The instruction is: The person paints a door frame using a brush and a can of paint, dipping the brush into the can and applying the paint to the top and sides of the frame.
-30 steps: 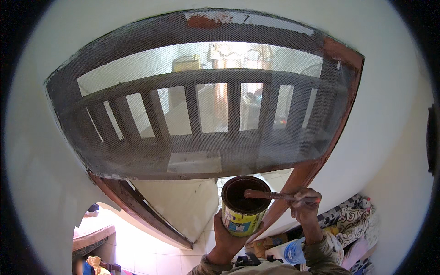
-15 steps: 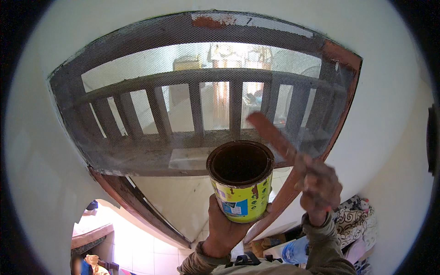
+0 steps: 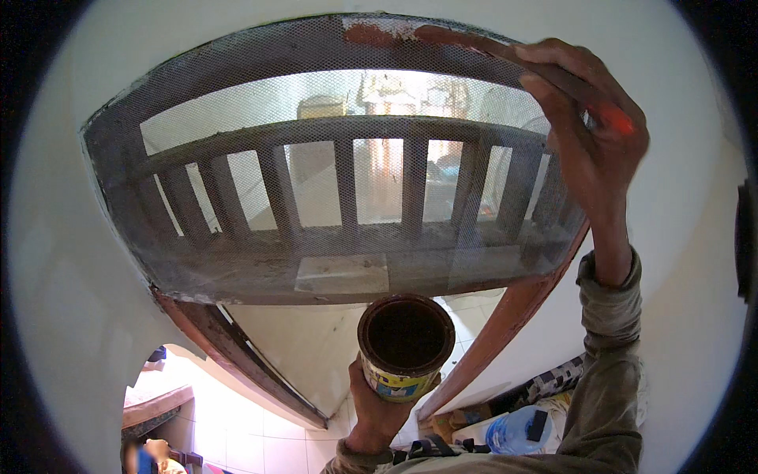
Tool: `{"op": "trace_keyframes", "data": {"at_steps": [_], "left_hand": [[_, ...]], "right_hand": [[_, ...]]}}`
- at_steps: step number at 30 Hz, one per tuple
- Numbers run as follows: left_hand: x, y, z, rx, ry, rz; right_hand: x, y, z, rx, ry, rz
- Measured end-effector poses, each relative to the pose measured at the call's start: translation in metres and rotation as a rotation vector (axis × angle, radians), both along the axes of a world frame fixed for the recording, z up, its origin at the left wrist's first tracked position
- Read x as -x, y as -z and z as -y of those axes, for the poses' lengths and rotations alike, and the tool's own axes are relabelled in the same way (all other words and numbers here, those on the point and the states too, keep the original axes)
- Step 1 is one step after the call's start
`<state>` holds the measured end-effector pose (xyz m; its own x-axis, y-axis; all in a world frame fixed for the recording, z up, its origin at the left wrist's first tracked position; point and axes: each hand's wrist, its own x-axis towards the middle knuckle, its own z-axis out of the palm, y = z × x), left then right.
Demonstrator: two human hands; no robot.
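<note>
My left hand (image 3: 371,411) holds an open yellow-green paint can (image 3: 403,381) with dark brown inside, below the mesh-covered wooden vent frame (image 3: 316,237) over a doorway. My right hand (image 3: 592,126) is closed on a long brush (image 3: 489,49), raised to the frame's top rail (image 3: 276,55); the brush's far end lies at a patch of reddish-brown paint (image 3: 371,35), apparently against it. The handle shows red near my palm. The doorway's side posts (image 3: 513,312) are reddish brown in places.
White walls (image 3: 687,237) surround the frame. At lower left, an opening shows a bed (image 3: 158,403), a tiled floor (image 3: 237,442) and a blurred part of a person (image 3: 138,458). At lower right lie a blue water jug (image 3: 509,434) and piled bundles (image 3: 505,399). A dark object (image 3: 742,237) hangs far right.
My right hand with the brush has lifted out of the can and up to the top rail. The can rose closer, then dropped back lower in my left hand.
</note>
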<state>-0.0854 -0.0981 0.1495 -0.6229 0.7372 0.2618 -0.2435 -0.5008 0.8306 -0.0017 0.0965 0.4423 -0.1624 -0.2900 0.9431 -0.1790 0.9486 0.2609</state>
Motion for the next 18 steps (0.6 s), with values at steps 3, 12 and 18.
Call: {"op": "trace_keyframes", "data": {"at_steps": [3,12,18], "left_hand": [[0.0,0.013,0.001,-0.002,0.079,0.203],[0.012,0.07,0.0,-0.211,0.445,0.89],[0.013,0.079,0.003,-0.106,0.344,0.867]], "right_hand": [[-0.006,-0.009,-0.013,-0.048,0.058,0.029],[-0.023,-0.012,-0.019,-0.014,0.243,-0.017],[0.002,-0.038,0.02,-0.302,0.294,0.047]]}}
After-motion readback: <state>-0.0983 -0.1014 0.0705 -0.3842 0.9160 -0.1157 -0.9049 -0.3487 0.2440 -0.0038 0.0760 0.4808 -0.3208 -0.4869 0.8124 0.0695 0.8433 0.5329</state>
